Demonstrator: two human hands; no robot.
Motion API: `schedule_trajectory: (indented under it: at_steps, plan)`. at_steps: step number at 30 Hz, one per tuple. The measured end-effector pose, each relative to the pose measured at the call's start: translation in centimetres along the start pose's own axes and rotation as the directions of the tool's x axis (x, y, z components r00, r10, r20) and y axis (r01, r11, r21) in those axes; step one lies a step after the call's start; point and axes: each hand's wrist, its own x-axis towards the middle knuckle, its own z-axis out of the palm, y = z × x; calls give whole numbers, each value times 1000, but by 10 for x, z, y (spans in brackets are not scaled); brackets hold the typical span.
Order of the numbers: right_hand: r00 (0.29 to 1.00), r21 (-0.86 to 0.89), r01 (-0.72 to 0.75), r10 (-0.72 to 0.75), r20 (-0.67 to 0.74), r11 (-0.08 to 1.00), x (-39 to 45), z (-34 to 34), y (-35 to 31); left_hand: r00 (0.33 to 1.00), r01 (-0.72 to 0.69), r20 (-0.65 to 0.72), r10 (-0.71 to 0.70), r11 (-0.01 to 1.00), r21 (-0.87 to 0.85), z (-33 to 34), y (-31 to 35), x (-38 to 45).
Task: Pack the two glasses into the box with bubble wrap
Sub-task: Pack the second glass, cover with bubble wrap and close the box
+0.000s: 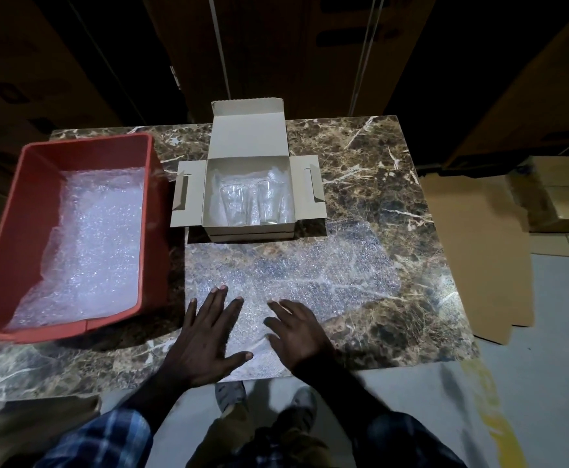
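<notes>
already well along, by the look: two glasses (pixel 250 202) lying side by side inside the open box (pixel 209 197), well beyond the fingertips. left hand (pixel 205 336) and right hand (pixel 296 336) flat, fingers spread, gripping nothing, pressing the bubble wrap sheet (pixel 310 275) against the table (pixel 377 163). next, probably: lift the sheet, cushion the glasses, fold the flaps.

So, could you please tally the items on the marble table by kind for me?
Glasses: 2, one beside the other in the box
Cardboard box: 1, lid open
Red bin: 1, holding bubble wrap
Bubble wrap sheet spread on the table: 1, under both hands
Total: 5
</notes>
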Motion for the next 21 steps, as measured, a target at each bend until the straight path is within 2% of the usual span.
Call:
schedule_trajectory:
  at_steps: [5,8,10,12,13,14,16,17,19,21]
  plan:
    - [977,164,-142,165,-138,976,0,-7,0,978,-117,-170,121,992,36,8,6,-2]
    - [956,223,-177,222,-193,959,-4,-17,0,953,-129,-265,144,989,74,5,8,-4]
    - [949,133,-222,245,-196,966,-7,-19,4,940,-45,-338,53,998,32,0,5,-6]
    - [940,50,-314,318,-126,948,-8,-17,8,898,108,-415,-143,988,-106,-8,8,-6]
    - [934,25,-347,348,-82,938,-9,-16,9,858,180,-439,-267,957,-229,-12,12,-4]
    - [932,0,-359,359,-56,933,-10,-14,10,801,238,-443,-403,893,-381,-18,21,-2]
    - [928,-40,-370,369,-45,928,-11,-14,9,637,325,-357,-683,658,-679,-30,38,5]
    - [920,-55,-391,388,-56,919,-11,-15,9,563,331,-289,-774,532,-780,-35,45,8]
    - [897,-78,-439,432,-93,895,-12,-18,10,457,261,-119,-881,261,-929,-40,51,18]
    - [891,-70,-449,440,-112,891,-12,-18,13,424,151,64,-903,0,-989,-44,47,27]
